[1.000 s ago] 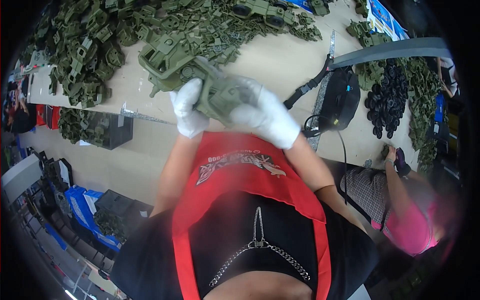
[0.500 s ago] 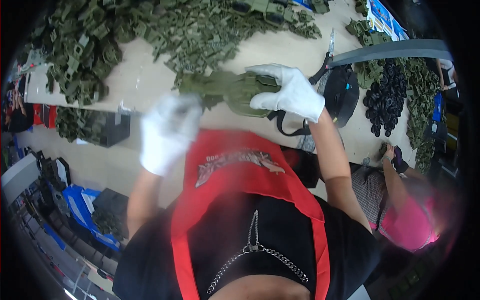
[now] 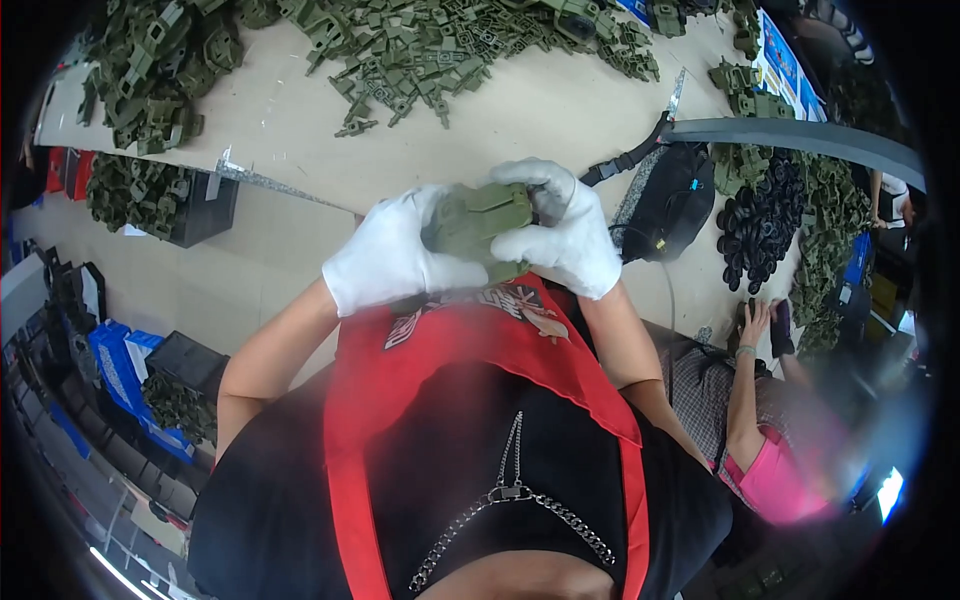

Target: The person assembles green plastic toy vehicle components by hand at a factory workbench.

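Observation:
An olive-green plastic toy vehicle body (image 3: 482,222) is held up in front of my red apron, near the table's front edge. My left hand (image 3: 400,252), in a white glove, closes on its left side. From the right, my right hand (image 3: 565,230), gloved too, grips the other end with fingers over the top and thumb along the near side. The gloves cover part of the piece. Beyond my hands, a heap of small green plastic parts (image 3: 425,60) is spread over the table (image 3: 300,120).
Larger green parts (image 3: 155,75) pile up at the far left, and a dark bin (image 3: 205,205) of green parts stands below. To the right lie a black waist bag (image 3: 672,200) and black wheels (image 3: 765,220). A grey bar (image 3: 800,133) crosses there. Another person's hand (image 3: 752,325) works nearby.
Both hands have drawn the green vehicle body back from the table toward my apron. My left hand, blurred beside it before, now grips it. The small parts near it now lie farther off.

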The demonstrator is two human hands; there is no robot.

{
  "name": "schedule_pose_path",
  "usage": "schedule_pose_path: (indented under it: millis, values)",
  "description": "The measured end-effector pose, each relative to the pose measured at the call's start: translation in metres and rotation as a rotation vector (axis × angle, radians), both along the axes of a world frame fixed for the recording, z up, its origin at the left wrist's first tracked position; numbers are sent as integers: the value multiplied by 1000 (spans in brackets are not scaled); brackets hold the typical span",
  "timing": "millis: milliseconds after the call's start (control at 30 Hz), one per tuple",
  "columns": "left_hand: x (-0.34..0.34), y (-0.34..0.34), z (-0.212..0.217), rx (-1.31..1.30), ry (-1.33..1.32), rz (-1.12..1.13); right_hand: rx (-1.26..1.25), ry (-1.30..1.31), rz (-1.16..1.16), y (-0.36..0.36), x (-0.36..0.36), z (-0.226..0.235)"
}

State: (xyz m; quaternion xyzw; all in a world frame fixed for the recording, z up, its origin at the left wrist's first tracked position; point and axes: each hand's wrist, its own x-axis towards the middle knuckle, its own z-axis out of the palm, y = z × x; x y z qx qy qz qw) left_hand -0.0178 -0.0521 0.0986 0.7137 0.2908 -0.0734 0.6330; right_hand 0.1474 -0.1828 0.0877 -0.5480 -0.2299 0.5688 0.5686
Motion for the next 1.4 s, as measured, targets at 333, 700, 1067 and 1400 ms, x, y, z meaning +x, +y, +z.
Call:
schedule_pose_path:
  millis: [333,700,1067,1400]
  values:
    - [-2,-8,-8,-287,5,176,-71,-71,-150,7,-25,-1]
    - [-35,12,-25,-396,-84,300,-25,87,-522,-22,19,-50]
    - [-24,-3,-41,-408,-68,221,14,-939,422,40,-38,1]
    - [-28,-17,-56,-53,48,156,-359,-752,343,22,-48,-7]
